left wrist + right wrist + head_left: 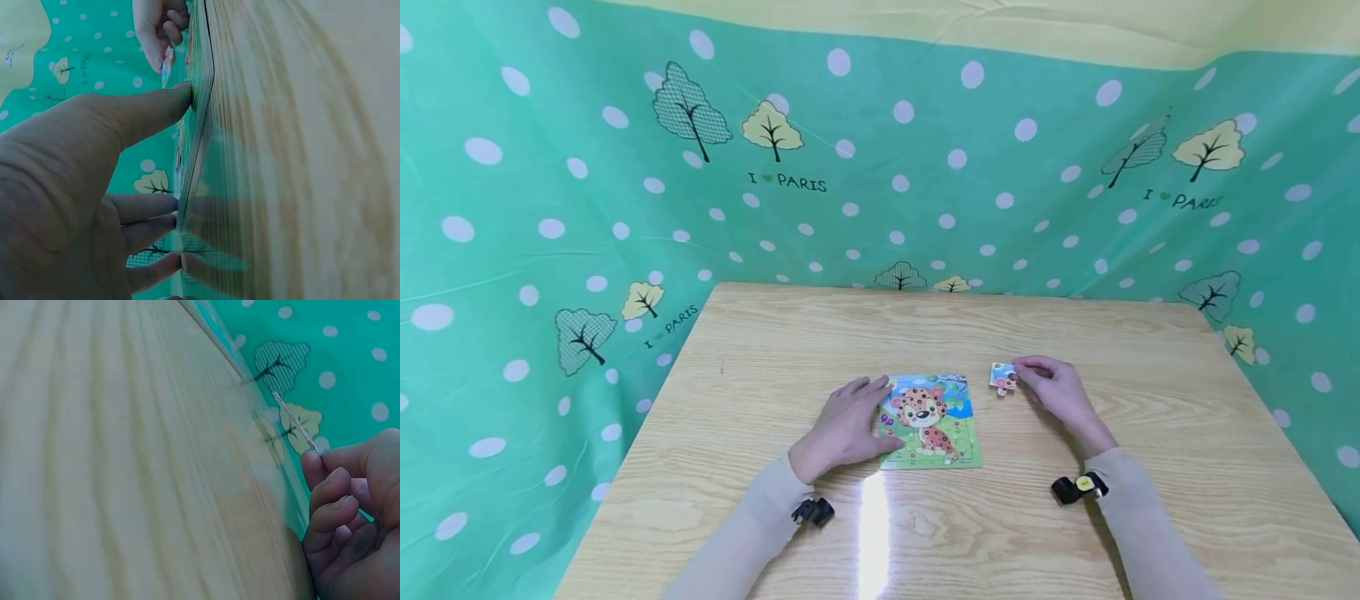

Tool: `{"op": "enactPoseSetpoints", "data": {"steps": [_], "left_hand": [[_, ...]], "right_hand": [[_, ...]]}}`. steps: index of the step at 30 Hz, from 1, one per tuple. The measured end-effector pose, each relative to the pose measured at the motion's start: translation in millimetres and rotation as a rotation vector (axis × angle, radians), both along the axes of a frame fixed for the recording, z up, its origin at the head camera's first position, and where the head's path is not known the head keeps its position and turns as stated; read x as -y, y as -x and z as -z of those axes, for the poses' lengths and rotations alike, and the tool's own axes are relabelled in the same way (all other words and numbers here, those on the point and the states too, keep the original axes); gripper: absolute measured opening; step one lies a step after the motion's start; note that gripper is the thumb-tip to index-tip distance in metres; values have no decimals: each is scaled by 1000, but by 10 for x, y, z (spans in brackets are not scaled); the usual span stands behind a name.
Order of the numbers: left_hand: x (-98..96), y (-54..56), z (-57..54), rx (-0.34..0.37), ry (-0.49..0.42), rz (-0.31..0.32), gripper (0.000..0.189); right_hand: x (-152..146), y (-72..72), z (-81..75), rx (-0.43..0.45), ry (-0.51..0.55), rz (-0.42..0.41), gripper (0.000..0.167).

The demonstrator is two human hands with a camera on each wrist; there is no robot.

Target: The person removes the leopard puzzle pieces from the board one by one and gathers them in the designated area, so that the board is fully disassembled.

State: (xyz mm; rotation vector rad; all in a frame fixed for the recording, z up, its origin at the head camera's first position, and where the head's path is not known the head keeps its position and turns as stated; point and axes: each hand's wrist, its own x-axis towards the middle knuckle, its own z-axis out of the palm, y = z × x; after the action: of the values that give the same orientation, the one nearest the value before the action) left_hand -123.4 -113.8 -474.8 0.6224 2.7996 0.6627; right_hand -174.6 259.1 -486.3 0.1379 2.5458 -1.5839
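A square jigsaw puzzle (934, 425) with a spotted leopard cub lies on the table, its picture looking whole from the head view. My left hand (847, 425) rests on its left side, thumb and fingers spread over the edge; the left wrist view shows the thumb (156, 109) touching the board. To the right of the puzzle, my right hand (1057, 392) pinches a loose puzzle piece (1002, 377) with blue and a bit of spotted orange on it. In the right wrist view that piece (297, 423) appears edge-on between thumb and forefinger, raised off the table.
The wooden table (760, 367) spreads around the puzzle on all sides. A green dotted curtain (865, 208) hangs along its back and sides. Dark straps with small cameras (1078, 486) sit on both wrists. A bright light reflection crosses the tabletop below the puzzle.
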Motion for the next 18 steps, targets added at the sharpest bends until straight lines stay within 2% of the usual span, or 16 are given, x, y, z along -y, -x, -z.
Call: {"op": "enactPoseSetpoints", "data": {"steps": [10, 18], "left_hand": [[18, 1, 16, 7, -12, 0, 93], [17, -5, 24, 5, -14, 12, 93]], "right_hand": [[-270, 71, -8, 29, -30, 37, 47], [-511, 128, -3, -7, -103, 5, 47]]}}
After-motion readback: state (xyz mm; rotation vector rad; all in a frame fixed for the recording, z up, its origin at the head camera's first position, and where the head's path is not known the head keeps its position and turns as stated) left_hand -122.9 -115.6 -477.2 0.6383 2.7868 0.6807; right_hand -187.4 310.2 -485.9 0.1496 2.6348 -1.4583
